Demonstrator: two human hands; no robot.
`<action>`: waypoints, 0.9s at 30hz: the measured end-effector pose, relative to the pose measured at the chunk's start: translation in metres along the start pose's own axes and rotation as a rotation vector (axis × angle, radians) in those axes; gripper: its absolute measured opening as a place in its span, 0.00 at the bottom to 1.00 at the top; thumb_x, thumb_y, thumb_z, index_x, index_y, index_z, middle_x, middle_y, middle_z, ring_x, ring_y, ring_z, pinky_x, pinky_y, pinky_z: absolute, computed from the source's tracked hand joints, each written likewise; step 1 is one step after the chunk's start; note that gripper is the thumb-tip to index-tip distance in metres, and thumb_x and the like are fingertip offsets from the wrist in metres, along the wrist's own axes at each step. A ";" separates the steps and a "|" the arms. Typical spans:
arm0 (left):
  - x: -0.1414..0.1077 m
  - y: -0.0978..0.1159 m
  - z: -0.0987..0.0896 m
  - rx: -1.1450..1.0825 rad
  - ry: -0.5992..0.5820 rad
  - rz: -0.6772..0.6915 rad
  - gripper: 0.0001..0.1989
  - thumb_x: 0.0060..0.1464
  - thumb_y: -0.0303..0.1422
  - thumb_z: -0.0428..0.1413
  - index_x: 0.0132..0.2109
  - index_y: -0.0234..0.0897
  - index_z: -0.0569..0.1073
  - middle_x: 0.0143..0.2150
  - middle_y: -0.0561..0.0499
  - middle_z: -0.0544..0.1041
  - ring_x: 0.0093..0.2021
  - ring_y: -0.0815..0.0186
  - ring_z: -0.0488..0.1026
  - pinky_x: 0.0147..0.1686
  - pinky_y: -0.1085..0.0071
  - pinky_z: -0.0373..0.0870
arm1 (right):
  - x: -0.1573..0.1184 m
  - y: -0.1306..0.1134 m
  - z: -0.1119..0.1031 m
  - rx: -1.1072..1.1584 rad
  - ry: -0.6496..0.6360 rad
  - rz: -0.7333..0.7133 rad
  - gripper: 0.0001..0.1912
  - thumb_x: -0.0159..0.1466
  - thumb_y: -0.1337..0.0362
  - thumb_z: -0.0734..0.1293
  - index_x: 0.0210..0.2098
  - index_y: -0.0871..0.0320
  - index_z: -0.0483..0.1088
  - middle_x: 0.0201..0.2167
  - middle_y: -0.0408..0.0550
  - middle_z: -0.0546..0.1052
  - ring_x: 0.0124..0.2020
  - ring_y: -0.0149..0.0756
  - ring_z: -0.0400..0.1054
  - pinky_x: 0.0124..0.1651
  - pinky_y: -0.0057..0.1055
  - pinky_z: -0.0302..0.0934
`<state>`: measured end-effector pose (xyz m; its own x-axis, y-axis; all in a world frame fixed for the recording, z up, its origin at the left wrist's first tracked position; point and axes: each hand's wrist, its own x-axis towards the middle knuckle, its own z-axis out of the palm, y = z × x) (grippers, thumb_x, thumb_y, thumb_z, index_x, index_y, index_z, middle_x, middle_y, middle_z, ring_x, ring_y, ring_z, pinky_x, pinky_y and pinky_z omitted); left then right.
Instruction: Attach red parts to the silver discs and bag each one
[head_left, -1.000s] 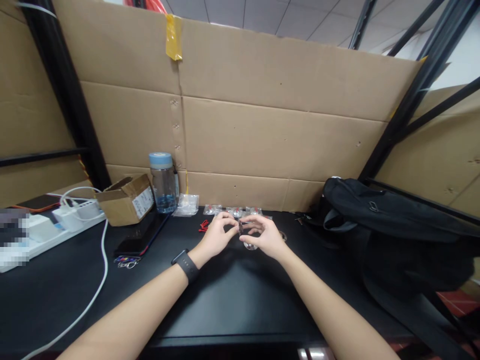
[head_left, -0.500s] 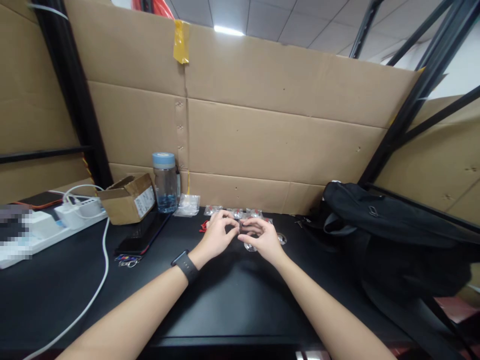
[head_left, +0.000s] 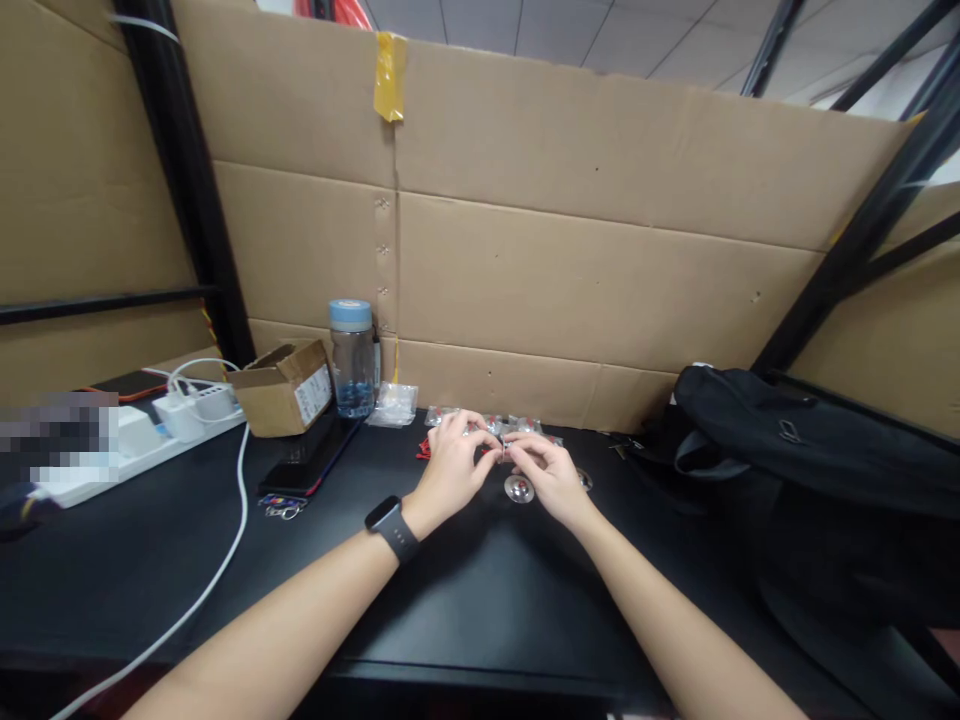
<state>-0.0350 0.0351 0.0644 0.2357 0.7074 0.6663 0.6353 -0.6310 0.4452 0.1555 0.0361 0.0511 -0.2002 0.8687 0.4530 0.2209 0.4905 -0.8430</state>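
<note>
My left hand [head_left: 461, 465] and my right hand [head_left: 551, 478] meet at their fingertips above the black table [head_left: 480, 610]. Both pinch something small between them, too small to make out. Just below the fingertips lies a round shiny metal disc [head_left: 519, 488] with a red centre. A second disc [head_left: 584, 480] is partly hidden behind my right hand. Behind the hands, small clear packets [head_left: 525, 425] with red bits form a row. Red cord [head_left: 424, 449] shows left of my left hand.
At the back left stand a water bottle [head_left: 352, 358], an opened cardboard box [head_left: 283, 392] and clear bags [head_left: 394, 404]. A dark phone [head_left: 304, 460], power strip [head_left: 142, 458] and white cable [head_left: 225, 560] lie left. A black backpack [head_left: 817, 470] fills the right.
The view has shifted, so the scene sits further right. My fingertips have drawn closer together, and the near metal disc shows more fully.
</note>
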 end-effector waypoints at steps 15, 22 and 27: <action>0.001 -0.003 -0.008 -0.008 -0.114 0.042 0.14 0.58 0.28 0.53 0.50 0.44 0.75 0.53 0.47 0.72 0.55 0.55 0.67 0.53 0.58 0.58 | 0.000 -0.006 -0.001 -0.303 -0.051 -0.148 0.09 0.65 0.59 0.65 0.32 0.56 0.73 0.47 0.52 0.69 0.44 0.39 0.70 0.41 0.33 0.68; -0.001 -0.017 -0.010 0.011 -0.331 0.172 0.20 0.53 0.40 0.60 0.53 0.49 0.74 0.60 0.48 0.71 0.60 0.49 0.63 0.55 0.55 0.57 | 0.000 0.005 -0.004 -0.413 -0.140 -0.203 0.03 0.62 0.66 0.67 0.32 0.56 0.74 0.48 0.51 0.68 0.50 0.41 0.68 0.50 0.36 0.65; -0.006 -0.029 0.003 0.066 -0.446 0.162 0.12 0.58 0.43 0.56 0.47 0.46 0.76 0.53 0.47 0.75 0.55 0.50 0.67 0.52 0.54 0.58 | -0.001 0.004 -0.005 -0.455 -0.151 -0.206 0.05 0.63 0.66 0.67 0.31 0.56 0.74 0.51 0.52 0.68 0.55 0.42 0.66 0.56 0.39 0.61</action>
<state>-0.0524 0.0502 0.0460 0.6188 0.6786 0.3957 0.6064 -0.7329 0.3084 0.1614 0.0377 0.0483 -0.4111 0.7481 0.5209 0.5480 0.6594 -0.5146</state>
